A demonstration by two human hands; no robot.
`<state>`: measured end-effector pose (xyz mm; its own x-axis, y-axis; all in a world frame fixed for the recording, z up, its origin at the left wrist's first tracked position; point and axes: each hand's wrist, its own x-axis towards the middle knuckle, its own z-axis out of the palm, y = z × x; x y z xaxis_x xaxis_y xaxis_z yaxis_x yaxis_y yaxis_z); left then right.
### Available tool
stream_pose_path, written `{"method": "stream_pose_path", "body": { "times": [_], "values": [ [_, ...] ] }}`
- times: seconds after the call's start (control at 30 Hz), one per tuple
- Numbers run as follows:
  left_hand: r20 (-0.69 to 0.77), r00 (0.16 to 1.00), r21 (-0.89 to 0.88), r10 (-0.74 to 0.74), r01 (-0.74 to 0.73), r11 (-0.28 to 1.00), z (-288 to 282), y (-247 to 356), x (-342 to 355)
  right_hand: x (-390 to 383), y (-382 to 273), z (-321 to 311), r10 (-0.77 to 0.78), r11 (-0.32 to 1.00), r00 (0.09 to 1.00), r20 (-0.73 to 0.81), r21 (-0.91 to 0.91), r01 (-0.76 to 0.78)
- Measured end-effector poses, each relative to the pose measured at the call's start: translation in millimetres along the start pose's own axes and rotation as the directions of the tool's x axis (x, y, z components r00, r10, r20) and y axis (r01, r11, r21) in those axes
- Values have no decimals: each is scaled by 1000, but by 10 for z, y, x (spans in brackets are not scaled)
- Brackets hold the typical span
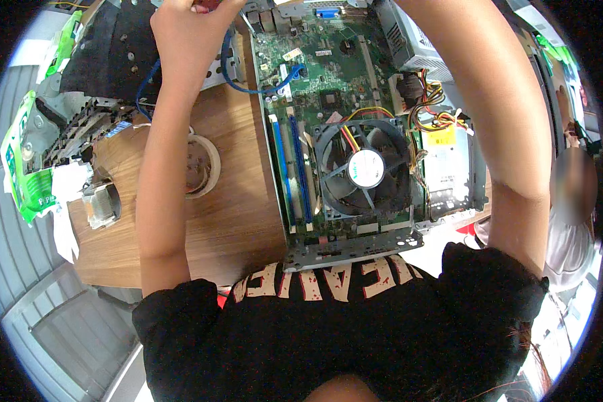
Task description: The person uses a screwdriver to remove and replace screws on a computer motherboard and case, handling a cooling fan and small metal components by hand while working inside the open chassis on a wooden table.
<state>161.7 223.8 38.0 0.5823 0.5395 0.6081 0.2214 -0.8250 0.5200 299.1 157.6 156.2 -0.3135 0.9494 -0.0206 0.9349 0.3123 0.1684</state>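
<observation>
My left hand (197, 27) is at the top edge, its fingers curled together and partly cut off by the frame. A bit of red shows between them, but what it is I cannot make out. Below and to the right of that hand lies an open desktop computer with a green motherboard (321, 80). A blue cable (261, 90) runs from near my left hand to the board. A round black cooling fan (364, 167) sits on the board, beside blue memory slots (296, 167). My right forearm (476, 87) reaches past the silver power supply (415, 37); its hand is beyond the top edge.
A roll of tape (211, 166) lies on the wooden table (241, 221) under my left forearm. At the left are a finned heat sink (102, 204), a green packet (30, 174) and a dark metal panel (110, 57). A drive (442, 164) sits right of the fan. Another person (569, 248) is at far right.
</observation>
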Motion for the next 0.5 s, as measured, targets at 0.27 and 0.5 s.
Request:
{"method": "stream_pose_path", "body": {
  "times": [0.27, 0.5],
  "values": [
    [21, 998, -116, -57, 59, 992, 41, 39, 56, -5, 28, 299, 43, 988, 836, -548, 148, 46],
    [60, 991, -24, -123, 125, 992, 27, -66, 106, 272, -167, 528, 687, 154, 680, -255, 966, 206]
  ]
}}
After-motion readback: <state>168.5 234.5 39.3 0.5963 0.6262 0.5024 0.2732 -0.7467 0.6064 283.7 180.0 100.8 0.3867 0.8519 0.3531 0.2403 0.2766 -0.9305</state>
